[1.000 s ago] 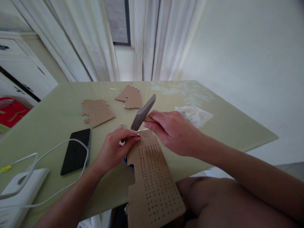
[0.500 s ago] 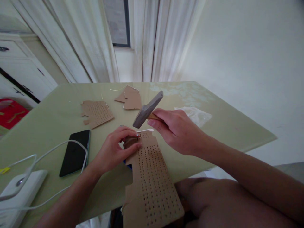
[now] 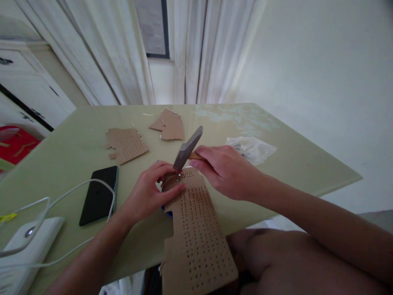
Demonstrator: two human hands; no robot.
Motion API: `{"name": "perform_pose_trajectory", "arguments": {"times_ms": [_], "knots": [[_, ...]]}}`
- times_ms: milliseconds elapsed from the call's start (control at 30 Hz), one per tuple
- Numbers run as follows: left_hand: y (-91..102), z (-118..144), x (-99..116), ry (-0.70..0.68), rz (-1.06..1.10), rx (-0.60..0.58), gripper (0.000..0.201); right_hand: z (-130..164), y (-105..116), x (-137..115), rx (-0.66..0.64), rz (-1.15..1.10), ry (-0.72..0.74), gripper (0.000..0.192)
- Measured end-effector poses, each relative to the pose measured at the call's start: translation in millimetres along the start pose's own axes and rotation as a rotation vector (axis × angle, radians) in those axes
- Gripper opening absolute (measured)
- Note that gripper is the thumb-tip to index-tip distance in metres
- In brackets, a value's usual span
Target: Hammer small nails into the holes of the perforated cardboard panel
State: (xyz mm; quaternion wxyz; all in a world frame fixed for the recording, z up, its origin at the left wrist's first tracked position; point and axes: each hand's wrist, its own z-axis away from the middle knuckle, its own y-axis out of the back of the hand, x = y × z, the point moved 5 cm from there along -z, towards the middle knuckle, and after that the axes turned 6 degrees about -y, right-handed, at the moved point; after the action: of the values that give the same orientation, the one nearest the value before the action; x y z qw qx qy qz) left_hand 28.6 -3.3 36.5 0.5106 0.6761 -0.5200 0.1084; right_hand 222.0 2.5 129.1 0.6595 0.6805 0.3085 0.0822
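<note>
My right hand is closed round the short wooden handle of a hammer. Its grey metal head slants, with the lower end close above the fingers of my left hand. That hand grips the far left edge of a brown piece of cardboard with many rows of punched holes. Between its thumb and forefinger a tiny shiny piece, perhaps a nail head, shows on the cardboard; whether the fingers touch it I cannot tell. Something blue peeks out under the cardboard, mostly hidden.
A punched cardboard scrap and torn cardboard pieces lie farther back on the table. To the right is a clear plastic bag. On the left are a black phone, a white power strip and looping white cables.
The hammer head has come down and slightly left, nearer my left fingers. My left hand keeps its hold on the cardboard; the whole view has shifted a little.
</note>
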Motion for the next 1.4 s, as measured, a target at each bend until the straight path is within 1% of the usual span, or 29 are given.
{"name": "perform_pose_trajectory", "arguments": {"times_ms": [133, 200, 333, 500, 633, 767, 833, 900, 967, 1033, 1100, 1133, 1167, 1200, 1300, 1400], "knots": [[-0.6, -1, 1, -0.009, 0.013, -0.006, 0.027, -2, -18, 2, -0.118, 0.103, 0.028, 0.030], [-0.2, -1, 2, -0.017, 0.015, -0.001, 0.026, -3, -21, 2, -0.117, 0.117, 0.037, 0.031], [0.3, -1, 3, -0.010, 0.011, 0.007, 0.030, -5, -17, 3, -0.061, 0.087, 0.028, 0.032], [-0.1, 0, 1, -0.008, 0.002, -0.002, 0.031, -3, -25, 2, -0.141, 0.167, 0.048, 0.032], [0.0, 0, 1, -0.023, 0.002, -0.001, 0.030, -4, -24, -1, -0.102, 0.157, 0.057, 0.032], [-1.1, 0, 1, -0.020, 0.003, 0.017, 0.032, -3, -27, -3, -0.146, 0.174, 0.069, 0.032], [-0.7, 0, 1, -0.023, 0.017, 0.034, 0.036, -3, -24, -2, -0.130, 0.159, 0.072, 0.031], [3.3, 0, -1, -0.023, 0.035, 0.076, 0.039, -3, -19, 3, -0.085, 0.106, 0.038, 0.030], [12.8, 0, -7, 0.017, 0.014, 0.157, 0.038, -4, -14, 10, -0.045, 0.037, -0.021, 0.029], [27.3, 1, -18, 0.110, -0.107, 0.273, 0.031, -4, -10, 17, -0.021, -0.019, -0.065, 0.029], [40.7, 3, -31, 0.199, -0.323, 0.352, 0.027, -3, -8, 22, -0.015, -0.049, -0.080, 0.029], [44.3, 4, -37, 0.224, -0.440, 0.347, 0.025, -3, -8, 23, -0.017, -0.059, -0.082, 0.029], [45.4, 4, -44, 0.238, -0.541, 0.311, 0.024, -2, -8, 24, -0.022, -0.069, -0.082, 0.030], [44.2, 4, -51, 0.258, -0.619, 0.250, 0.024, -2, -8, 24, -0.030, -0.078, -0.078, 0.030], [34.6, 7, -72, 0.325, -0.742, 0.036, 0.029, 0, -8, 23, -0.062, -0.074, -0.042, 0.030], [28.1, 9, -82, 0.359, -0.831, -0.095, 0.032, 2, -9, 22, -0.090, -0.041, -0.004, 0.030]]}}
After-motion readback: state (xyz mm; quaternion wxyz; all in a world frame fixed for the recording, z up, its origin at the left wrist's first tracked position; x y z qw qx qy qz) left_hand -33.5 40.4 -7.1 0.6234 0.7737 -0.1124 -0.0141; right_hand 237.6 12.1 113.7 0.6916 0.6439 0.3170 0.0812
